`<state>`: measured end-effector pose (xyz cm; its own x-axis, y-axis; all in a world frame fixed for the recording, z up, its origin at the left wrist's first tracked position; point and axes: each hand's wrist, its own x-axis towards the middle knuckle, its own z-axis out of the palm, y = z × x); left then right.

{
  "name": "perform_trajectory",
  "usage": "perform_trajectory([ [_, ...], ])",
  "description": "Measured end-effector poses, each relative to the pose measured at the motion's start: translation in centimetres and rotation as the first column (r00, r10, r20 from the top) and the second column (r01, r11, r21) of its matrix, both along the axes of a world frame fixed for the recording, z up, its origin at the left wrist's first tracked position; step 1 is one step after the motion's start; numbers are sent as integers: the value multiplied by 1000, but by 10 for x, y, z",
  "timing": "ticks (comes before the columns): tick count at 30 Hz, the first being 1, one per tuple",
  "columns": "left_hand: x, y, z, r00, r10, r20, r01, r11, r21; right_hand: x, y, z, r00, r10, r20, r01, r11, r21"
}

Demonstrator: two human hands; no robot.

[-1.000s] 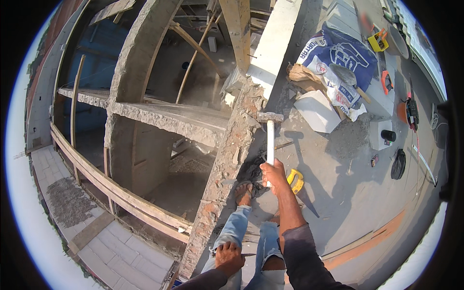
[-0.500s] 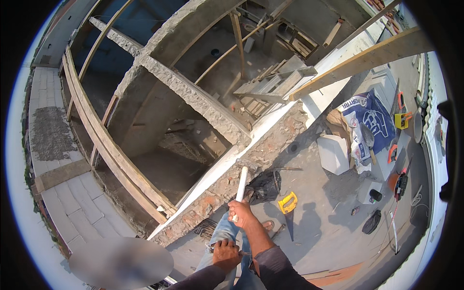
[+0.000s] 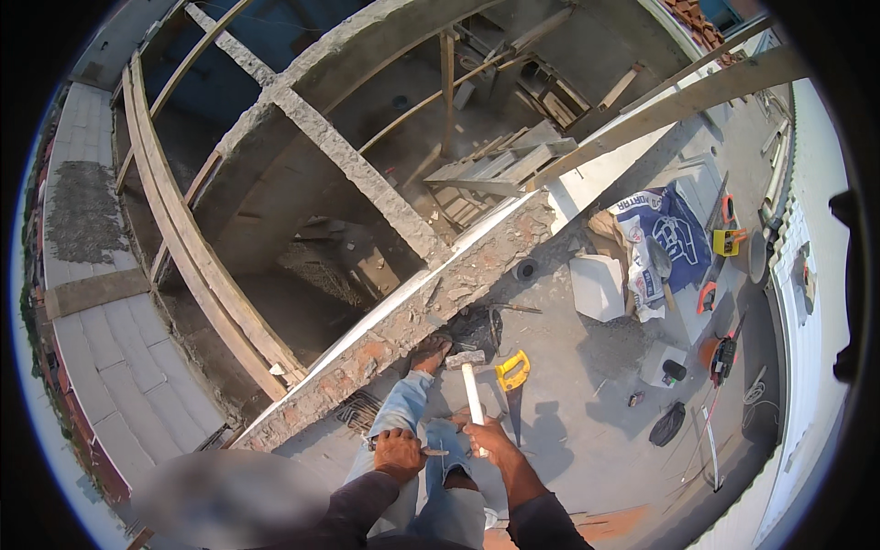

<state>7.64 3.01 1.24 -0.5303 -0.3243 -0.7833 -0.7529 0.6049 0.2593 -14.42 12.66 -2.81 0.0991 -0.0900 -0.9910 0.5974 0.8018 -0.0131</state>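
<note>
In my right hand is a white plastic pipe, gripped near its lower end and tilted, its top pointing away from me. My left hand, by my bent knee, is closed around a short, thin, brownish piece that sticks out toward the right; its kind I cannot make out. Right of the pipe, a yellow-handled handsaw lies on the floor. A short pale chunk lies just beyond the pipe's far end, next to my foot.
A broken brick and concrete wall edge runs ahead, with a deep drop to a lower room beyond. Timber beams span the opening. At right are a blue-and-white sack, a white block, a black bag and scattered tools.
My right hand has brought the pipe down and closer, and its top now leans left instead of right. The view has shifted, and my foot near the wall shows more clearly.
</note>
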Motion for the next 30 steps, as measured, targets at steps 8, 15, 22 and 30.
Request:
perform_trajectory([
  [8, 32, 16, 9, 903, 429, -5, -429, 903, 21, -22, 255, 97, 978, -31, -209, 126, 880, 458],
  [15, 95, 27, 48, 480, 840, -252, -876, 475, -85, 17, 431, 180, 998, 46, 35, -58, 771, 634],
  [22, 158, 76, 104, 95, 929, -357, -990, 126, 65, 47, 501, 184, 819, 504, 272, -571, 677, 465],
  [30, 206, 108, 129, 344, 939, -12, -939, 344, 4, 38, 452, 218, 887, 460, -29, -461, 888, -2],
])
